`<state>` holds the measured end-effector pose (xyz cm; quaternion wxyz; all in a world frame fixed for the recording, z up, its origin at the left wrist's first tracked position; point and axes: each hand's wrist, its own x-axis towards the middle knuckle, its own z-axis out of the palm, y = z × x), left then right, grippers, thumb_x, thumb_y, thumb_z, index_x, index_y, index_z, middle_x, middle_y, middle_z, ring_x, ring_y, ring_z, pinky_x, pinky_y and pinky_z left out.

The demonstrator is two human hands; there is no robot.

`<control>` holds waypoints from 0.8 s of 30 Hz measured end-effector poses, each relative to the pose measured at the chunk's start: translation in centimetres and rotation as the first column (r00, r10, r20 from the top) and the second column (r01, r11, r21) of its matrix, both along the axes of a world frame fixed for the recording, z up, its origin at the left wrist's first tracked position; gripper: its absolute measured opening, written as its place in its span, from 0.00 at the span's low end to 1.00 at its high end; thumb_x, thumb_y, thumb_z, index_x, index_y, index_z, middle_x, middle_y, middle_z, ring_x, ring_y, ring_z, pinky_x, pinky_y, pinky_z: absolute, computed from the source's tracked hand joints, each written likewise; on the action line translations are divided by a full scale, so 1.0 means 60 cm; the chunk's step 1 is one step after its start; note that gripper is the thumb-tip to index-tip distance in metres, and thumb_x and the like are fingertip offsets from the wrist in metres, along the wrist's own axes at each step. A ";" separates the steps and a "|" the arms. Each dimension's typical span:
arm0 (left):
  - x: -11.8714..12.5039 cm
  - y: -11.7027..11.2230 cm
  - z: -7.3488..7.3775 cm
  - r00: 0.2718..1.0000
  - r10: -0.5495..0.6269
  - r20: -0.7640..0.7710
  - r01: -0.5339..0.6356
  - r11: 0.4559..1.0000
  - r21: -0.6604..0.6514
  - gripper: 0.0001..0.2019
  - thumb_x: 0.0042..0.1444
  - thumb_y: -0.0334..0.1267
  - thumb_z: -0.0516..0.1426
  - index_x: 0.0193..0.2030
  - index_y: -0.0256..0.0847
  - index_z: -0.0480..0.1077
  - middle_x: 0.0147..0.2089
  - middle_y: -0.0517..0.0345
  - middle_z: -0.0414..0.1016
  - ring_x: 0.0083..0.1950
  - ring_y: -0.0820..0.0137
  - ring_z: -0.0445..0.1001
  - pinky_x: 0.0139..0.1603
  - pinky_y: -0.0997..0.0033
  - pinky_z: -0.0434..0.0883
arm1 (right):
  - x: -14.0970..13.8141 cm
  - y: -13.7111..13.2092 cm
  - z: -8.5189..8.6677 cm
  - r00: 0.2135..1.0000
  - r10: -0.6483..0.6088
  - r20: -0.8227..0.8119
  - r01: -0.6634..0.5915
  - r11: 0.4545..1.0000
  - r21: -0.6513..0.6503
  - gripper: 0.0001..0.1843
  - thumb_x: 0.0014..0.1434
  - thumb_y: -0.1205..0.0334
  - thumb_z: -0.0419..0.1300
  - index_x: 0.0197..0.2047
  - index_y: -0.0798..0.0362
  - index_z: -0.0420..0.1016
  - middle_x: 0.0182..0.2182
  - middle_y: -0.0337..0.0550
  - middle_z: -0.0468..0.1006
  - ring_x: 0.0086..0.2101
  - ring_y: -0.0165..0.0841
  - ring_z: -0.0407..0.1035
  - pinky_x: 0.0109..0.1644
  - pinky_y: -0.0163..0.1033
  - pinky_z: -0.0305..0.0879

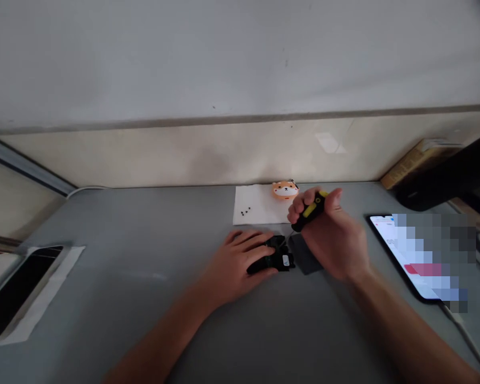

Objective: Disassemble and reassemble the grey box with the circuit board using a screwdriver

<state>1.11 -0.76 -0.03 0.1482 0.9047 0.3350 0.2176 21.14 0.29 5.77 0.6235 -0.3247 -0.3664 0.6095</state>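
Note:
My left hand [244, 261] lies over a small black device [278, 261] on the desk, its fingers and thumb around the device's left part. A small white label sits on the device's right side. My right hand [332, 234] is closed around a screwdriver [312, 210] with a black and yellow handle. The screwdriver's thin shaft slants down and left to the device; whether the tip sits in a screw I cannot tell. Beneath my right hand lies a dark grey flat piece [306, 256], partly covered. Several tiny dark screws [246, 211] rest on a white paper [260, 194] behind my hands.
An orange animal-face case [285, 190] stands on the paper near the wall. At the right lie a lit phone [400, 256] with a white cable [460, 320] and a box [416, 160]. A dark device [22, 285] on white paper is at the left of the grey desk [144, 234].

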 end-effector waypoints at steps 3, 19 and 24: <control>0.000 -0.002 -0.003 1.000 0.004 0.002 -0.004 1.000 0.025 0.14 0.70 0.48 0.57 0.54 0.45 0.76 0.66 0.51 0.74 0.66 0.58 0.71 0.66 0.51 0.67 | 0.001 0.003 -0.002 0.999 -0.002 0.034 0.003 1.000 -0.015 0.23 0.63 0.37 0.59 0.33 0.49 0.72 0.29 0.40 0.65 0.30 0.32 0.62 0.35 0.39 0.66; 0.005 -0.011 0.002 0.997 0.037 -0.065 -0.031 0.996 0.086 0.12 0.71 0.45 0.55 0.54 0.44 0.74 0.64 0.49 0.75 0.67 0.58 0.70 0.67 0.52 0.65 | -0.004 -0.009 -0.001 0.997 -0.018 0.071 0.011 0.995 0.102 0.22 0.61 0.39 0.63 0.33 0.47 0.65 0.28 0.36 0.67 0.28 0.31 0.63 0.34 0.38 0.64; 0.008 -0.016 0.000 0.997 0.060 -0.053 -0.053 0.992 0.114 0.11 0.71 0.45 0.55 0.54 0.45 0.73 0.66 0.50 0.74 0.67 0.58 0.70 0.69 0.51 0.62 | 0.004 -0.002 0.000 0.993 0.011 0.118 -0.024 0.993 0.114 0.22 0.63 0.38 0.60 0.33 0.49 0.70 0.30 0.39 0.67 0.30 0.32 0.65 0.35 0.40 0.67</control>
